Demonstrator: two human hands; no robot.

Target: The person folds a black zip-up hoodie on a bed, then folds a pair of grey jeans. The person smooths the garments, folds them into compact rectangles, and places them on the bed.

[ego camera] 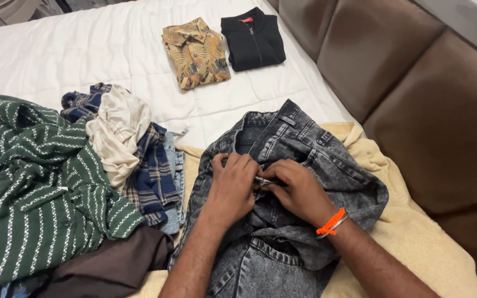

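Both forearms reach up from the bottom edge onto a white quilted bed (73,49) that fills most of the view, with a brown padded headboard (415,94) along the right. Grey washed jeans (305,165) lie crumpled on a cream blanket (415,237), waistband toward the far side. Beside them sits a heap: green striped shirt (28,182), plaid shirt (150,171). Farther off lie a folded patterned shirt (197,52) and black jacket (252,38). Left hand (232,185) and right hand (299,190), orange band at the wrist, pinch the jeans' fly together
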